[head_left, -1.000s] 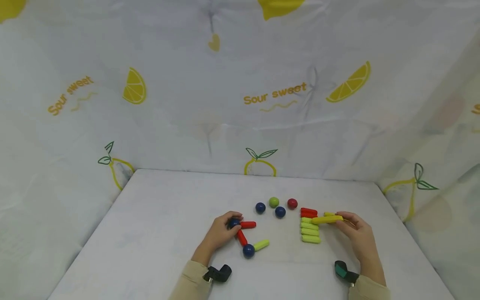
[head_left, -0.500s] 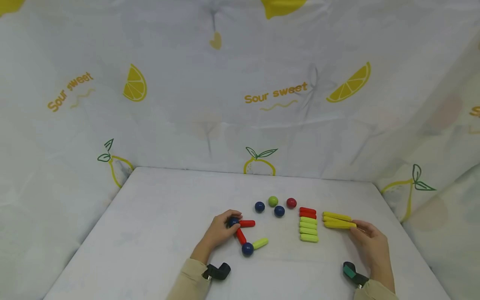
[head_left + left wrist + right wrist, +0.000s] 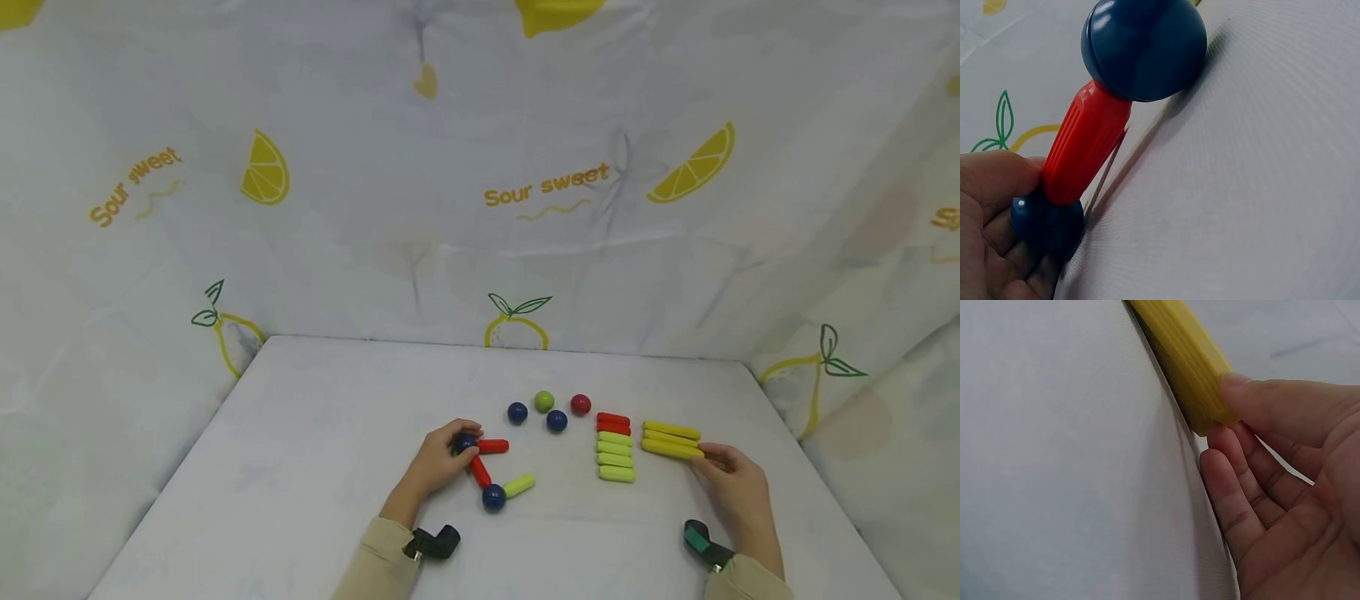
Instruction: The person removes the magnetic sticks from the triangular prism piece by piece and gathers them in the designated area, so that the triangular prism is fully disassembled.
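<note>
- The left hand [image 3: 437, 457] pinches a blue ball [image 3: 1047, 223] between thumb and fingers, near the middle of the table [image 3: 337, 417].
- A red stick [image 3: 1087, 147] joins it to a second blue ball [image 3: 493, 497], which bears a lime stick [image 3: 520, 486]; another red stick [image 3: 494, 447] extends from the held ball towards the table's right edge.
- Nearer that edge, the right hand [image 3: 738, 487] pinches one end of a yellow stick [image 3: 670, 450], beside two more yellow sticks [image 3: 671, 430].
- Left of these lies a row of red and lime sticks [image 3: 615, 447].
- Four loose balls [image 3: 557, 421] sit nearer the far edge.
</note>
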`<state>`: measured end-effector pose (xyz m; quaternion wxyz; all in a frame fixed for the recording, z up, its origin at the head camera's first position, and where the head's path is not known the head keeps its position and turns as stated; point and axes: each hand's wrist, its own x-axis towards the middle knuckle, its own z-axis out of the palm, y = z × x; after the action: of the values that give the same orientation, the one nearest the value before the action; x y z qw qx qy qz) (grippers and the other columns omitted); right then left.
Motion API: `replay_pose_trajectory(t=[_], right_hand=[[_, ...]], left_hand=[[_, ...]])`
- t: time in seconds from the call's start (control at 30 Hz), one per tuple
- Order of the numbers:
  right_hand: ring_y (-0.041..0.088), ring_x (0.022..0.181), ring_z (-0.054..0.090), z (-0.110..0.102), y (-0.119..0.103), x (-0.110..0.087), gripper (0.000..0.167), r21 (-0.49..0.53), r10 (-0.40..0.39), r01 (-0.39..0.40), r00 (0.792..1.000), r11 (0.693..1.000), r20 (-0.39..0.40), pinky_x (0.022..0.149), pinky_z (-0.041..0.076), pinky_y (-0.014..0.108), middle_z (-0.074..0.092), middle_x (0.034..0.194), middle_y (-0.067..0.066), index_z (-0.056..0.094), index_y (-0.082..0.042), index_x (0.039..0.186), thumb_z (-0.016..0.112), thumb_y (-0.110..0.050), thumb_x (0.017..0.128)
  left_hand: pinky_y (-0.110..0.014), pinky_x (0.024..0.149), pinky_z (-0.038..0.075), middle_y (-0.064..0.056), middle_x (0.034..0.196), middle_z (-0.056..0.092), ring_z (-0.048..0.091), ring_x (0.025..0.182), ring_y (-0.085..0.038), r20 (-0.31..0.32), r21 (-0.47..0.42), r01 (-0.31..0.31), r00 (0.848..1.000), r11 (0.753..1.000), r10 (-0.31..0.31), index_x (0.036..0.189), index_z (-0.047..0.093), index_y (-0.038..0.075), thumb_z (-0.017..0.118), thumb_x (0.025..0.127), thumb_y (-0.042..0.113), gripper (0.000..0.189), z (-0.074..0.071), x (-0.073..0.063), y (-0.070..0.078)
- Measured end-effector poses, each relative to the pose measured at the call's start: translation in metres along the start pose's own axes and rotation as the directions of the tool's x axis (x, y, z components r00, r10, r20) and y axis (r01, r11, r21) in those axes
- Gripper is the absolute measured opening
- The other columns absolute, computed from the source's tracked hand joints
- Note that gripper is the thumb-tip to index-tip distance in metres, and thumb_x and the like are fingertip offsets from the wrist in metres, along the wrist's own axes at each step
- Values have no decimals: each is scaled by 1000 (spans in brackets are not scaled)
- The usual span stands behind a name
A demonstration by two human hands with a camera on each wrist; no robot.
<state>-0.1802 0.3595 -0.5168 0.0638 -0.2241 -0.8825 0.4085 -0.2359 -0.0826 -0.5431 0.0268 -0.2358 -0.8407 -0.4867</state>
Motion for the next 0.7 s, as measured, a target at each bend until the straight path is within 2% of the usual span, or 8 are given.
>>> replay_pose_trajectory(t=[0.17, 0.23, 0.33, 0.47, 0.57, 0.7], right_hand=[[3, 85, 51, 5, 0, 2, 41, -29, -9, 8, 1000, 1000, -20, 62, 41, 13, 62, 117, 20, 55, -1, 123, 61, -27, 92], [-1, 83, 50, 5, 0, 3, 41, -26, -9, 9, 1000, 1000, -24, 62, 42, 11, 61, 119, 20, 55, -1, 124, 61, -26, 92], [0, 85, 51, 5, -1, 2, 41, -26, -18, 17, 999, 1000, -33, 62, 41, 10, 61, 119, 21, 55, 0, 124, 61, -25, 92], [14, 93, 56, 3, -6, -1, 42, -36, -56, 54, 997, 998, -56, 63, 40, 9, 60, 119, 22, 54, 1, 124, 61, -23, 91], [2, 89, 55, 2, -14, -5, 40, -20, -98, 97, 992, 995, -75, 64, 40, 5, 60, 120, 23, 56, 1, 123, 62, -21, 90], [-22, 77, 40, 5, -27, -11, 39, 27, -150, 152, 987, 988, -60, 65, 40, -1, 60, 121, 23, 56, 1, 123, 62, -21, 91]], left_hand=[[-39, 101, 47, 1, 111, 69, 62, 110, -17, -11, 0, 3, 1000, 1000, -3, 117, 60, 11, 64, 88, 11, 30, 0, -1, 0], [-40, 101, 47, 1, 112, 69, 62, 110, -17, -10, 8, 7, 1000, 1000, -7, 118, 60, 11, 63, 88, 12, 30, 0, -1, 0], [-41, 101, 46, 2, 113, 68, 61, 112, -17, -2, 17, 15, 1000, 1000, -15, 119, 60, 12, 63, 89, 13, 31, 0, -1, -1], [-42, 102, 46, 2, 116, 67, 59, 116, -18, 14, 16, 28, 1000, 999, -28, 121, 60, 12, 62, 90, 16, 31, 1, -1, 0], [-42, 102, 45, 2, 116, 67, 59, 116, -18, 14, 16, 30, 999, 999, -31, 121, 60, 12, 63, 89, 16, 32, 1, -1, 0], [-42, 102, 45, 3, 115, 68, 59, 116, -17, 14, 19, 35, 999, 999, -35, 120, 60, 12, 63, 89, 15, 31, 1, -1, 0]])
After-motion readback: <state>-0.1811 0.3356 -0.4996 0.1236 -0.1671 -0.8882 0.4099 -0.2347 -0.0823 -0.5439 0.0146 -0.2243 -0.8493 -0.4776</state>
